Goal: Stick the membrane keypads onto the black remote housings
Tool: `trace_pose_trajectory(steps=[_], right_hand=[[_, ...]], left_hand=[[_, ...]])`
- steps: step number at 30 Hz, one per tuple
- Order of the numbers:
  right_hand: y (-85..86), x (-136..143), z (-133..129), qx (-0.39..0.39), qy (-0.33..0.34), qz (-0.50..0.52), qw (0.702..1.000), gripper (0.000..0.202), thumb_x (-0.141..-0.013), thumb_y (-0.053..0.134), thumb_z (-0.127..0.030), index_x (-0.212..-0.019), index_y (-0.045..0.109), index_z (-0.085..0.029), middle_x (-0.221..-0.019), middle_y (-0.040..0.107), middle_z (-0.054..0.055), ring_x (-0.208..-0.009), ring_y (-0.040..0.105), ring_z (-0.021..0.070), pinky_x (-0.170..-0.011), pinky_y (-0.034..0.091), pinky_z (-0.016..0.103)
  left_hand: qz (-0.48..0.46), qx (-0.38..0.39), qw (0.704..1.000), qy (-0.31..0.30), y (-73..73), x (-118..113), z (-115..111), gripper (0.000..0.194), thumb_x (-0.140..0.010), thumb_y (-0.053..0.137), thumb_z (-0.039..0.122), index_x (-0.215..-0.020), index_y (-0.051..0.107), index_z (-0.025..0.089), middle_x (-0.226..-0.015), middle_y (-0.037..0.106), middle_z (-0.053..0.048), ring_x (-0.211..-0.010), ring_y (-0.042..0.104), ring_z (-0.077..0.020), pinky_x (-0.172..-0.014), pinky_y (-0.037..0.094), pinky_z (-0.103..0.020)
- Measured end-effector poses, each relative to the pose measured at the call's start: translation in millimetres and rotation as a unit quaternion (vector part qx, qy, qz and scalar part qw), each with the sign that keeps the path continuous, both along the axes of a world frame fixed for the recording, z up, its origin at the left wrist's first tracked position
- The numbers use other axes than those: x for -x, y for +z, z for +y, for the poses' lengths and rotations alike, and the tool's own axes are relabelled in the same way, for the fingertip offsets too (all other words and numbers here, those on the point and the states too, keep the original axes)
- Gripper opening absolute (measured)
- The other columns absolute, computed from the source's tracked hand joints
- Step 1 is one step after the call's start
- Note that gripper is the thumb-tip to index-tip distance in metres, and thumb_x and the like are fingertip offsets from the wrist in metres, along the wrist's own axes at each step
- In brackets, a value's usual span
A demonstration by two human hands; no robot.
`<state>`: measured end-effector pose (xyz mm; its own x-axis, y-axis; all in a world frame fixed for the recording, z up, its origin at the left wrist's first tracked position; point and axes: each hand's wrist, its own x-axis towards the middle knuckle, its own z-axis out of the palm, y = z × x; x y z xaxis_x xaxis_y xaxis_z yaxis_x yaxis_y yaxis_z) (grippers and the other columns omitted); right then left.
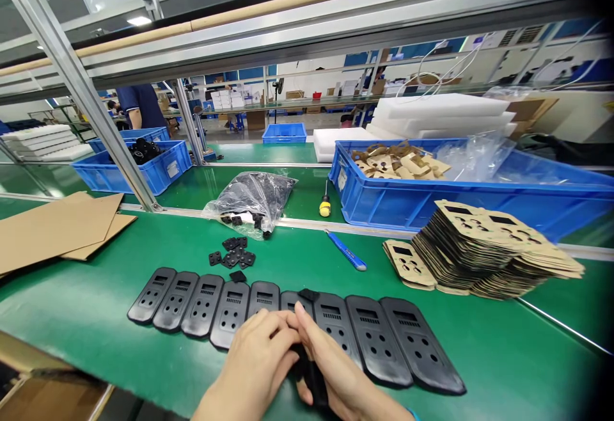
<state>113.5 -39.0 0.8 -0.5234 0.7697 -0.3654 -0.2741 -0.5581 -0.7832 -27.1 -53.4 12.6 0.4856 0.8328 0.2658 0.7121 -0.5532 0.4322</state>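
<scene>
My left hand [261, 354] and my right hand [330, 360] meet over the row of covers, fingers closed together around a black plastic piece [314, 384]. Much of that piece is hidden by my fingers, so its full shape cannot be made out. Behind and beside them, several black plastic covers [377, 338] with slots and round holes lie side by side on the green bench. A small black rubber pad [308, 294] rests on a cover just beyond my fingertips. Another pad [237, 276] touches the row farther left, near a loose cluster of black pads [233, 255].
A clear bag of black pads [256, 194] lies beyond the cluster. A blue utility knife [346, 251] and a yellow screwdriver [325, 205] lie to its right. Stacked brown cutouts [460, 248] stand before a large blue bin [384, 203]. Cardboard sheets [52, 229] lie left.
</scene>
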Motion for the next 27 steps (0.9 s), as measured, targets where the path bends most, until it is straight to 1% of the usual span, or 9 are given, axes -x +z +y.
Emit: trace_pose_trajectory(steps=[4, 7, 10, 13, 15, 20, 23, 25, 27], right_hand=[[1.9, -1, 2, -0.003, 0.001, -0.005, 1.000, 0.053, -0.088, 0.045, -0.062, -0.114, 0.060, -0.018, -0.095, 0.062, 0.007, -0.053, 0.052, 0.0074, -0.030, 0.039, 0.010], [2.9, -2, 2, -0.014, -0.006, -0.009, 1.000, 0.054, -0.086, 0.048, -0.064, -0.117, 0.058, -0.021, -0.096, 0.063, 0.006, -0.054, 0.055, 0.0082, -0.030, 0.039, 0.010], [2.3, -2, 2, -0.009, -0.009, -0.016, 1.000, 0.057, -0.083, 0.048, -0.067, -0.119, 0.057, -0.022, -0.088, 0.063, 0.004, -0.051, 0.055, 0.0087, -0.029, 0.039, 0.011], [1.6, -1, 3, -0.006, -0.007, -0.019, 1.000, 0.059, -0.084, 0.047, -0.068, -0.117, 0.058, -0.020, -0.074, 0.060, 0.001, -0.046, 0.051, 0.0082, -0.029, 0.039, 0.011], [2.4, -2, 3, -0.007, -0.011, -0.009, 1.000, 0.056, -0.085, 0.046, -0.065, -0.116, 0.058, -0.019, -0.072, 0.059, 0.001, -0.048, 0.051, 0.0087, -0.029, 0.040, 0.011], [4.9, -4, 6, 0.017, -0.021, 0.025, 0.999, 0.047, -0.090, 0.046, -0.057, -0.110, 0.060, -0.018, -0.084, 0.060, 0.003, -0.054, 0.053, 0.0095, -0.030, 0.043, 0.012], [3.4, -6, 8, 0.046, -0.014, 0.054, 0.997, 0.044, -0.090, 0.047, -0.056, -0.103, 0.062, -0.017, -0.074, 0.056, 0.000, -0.050, 0.051, 0.0089, -0.029, 0.044, 0.012], [1.8, -7, 10, 0.059, -0.001, 0.079, 0.995, 0.042, -0.089, 0.048, -0.055, -0.099, 0.062, -0.016, -0.065, 0.052, -0.002, -0.050, 0.050, 0.0095, -0.029, 0.043, 0.012], [0.6, -9, 11, 0.072, 0.003, 0.093, 0.993, 0.040, -0.086, 0.054, -0.054, -0.097, 0.061, -0.016, -0.065, 0.054, -0.001, -0.052, 0.051, 0.0100, -0.028, 0.040, 0.010]], left_hand=[[0.055, -0.002, 0.998, 0.035, -4.9, -4, 1, 0.035, -0.071, 0.064, 0.002, -0.099, 0.060, 0.022, -0.096, 0.062, -0.003, -0.087, 0.058, -0.0218, -0.074, 0.054, -0.035], [0.083, -0.057, 0.994, 0.043, -8.1, -9, 1, 0.037, -0.067, 0.063, 0.000, -0.098, 0.059, 0.021, -0.093, 0.061, -0.004, -0.080, 0.058, -0.0217, -0.067, 0.054, -0.035], [0.084, -0.120, 0.988, 0.040, -10.1, -13, 2, 0.030, -0.068, 0.060, 0.000, -0.091, 0.059, 0.019, -0.090, 0.061, -0.004, -0.074, 0.057, -0.0199, -0.060, 0.051, -0.032], [0.072, -0.154, 0.985, 0.037, -12.3, -16, 5, 0.020, -0.072, 0.059, 0.002, -0.082, 0.058, 0.019, -0.084, 0.061, -0.002, -0.071, 0.056, -0.0185, -0.057, 0.049, -0.029], [0.064, -0.168, 0.983, 0.047, -13.5, -16, 6, 0.018, -0.072, 0.061, 0.003, -0.079, 0.057, 0.019, -0.082, 0.062, -0.002, -0.071, 0.057, -0.0189, -0.057, 0.049, -0.030], [0.054, -0.138, 0.986, 0.075, -10.2, -15, 8, 0.019, -0.071, 0.064, 0.003, -0.074, 0.055, 0.019, -0.076, 0.061, -0.001, -0.068, 0.057, -0.0194, -0.058, 0.049, -0.031], [0.022, -0.102, 0.993, 0.051, -4.3, -11, 7, 0.015, -0.077, 0.061, 0.006, -0.074, 0.054, 0.019, -0.075, 0.060, -0.001, -0.069, 0.057, -0.0186, -0.060, 0.048, -0.030], [-0.034, -0.097, 0.994, 0.041, -1.4, -6, 6, 0.011, -0.084, 0.056, 0.009, -0.078, 0.053, 0.018, -0.077, 0.060, -0.002, -0.071, 0.056, -0.0177, -0.062, 0.048, -0.029], [-0.099, -0.110, 0.988, 0.048, -0.4, 3, 5, 0.009, -0.088, 0.052, 0.011, -0.083, 0.052, 0.019, -0.078, 0.060, -0.002, -0.073, 0.056, -0.0160, -0.065, 0.047, -0.028]])
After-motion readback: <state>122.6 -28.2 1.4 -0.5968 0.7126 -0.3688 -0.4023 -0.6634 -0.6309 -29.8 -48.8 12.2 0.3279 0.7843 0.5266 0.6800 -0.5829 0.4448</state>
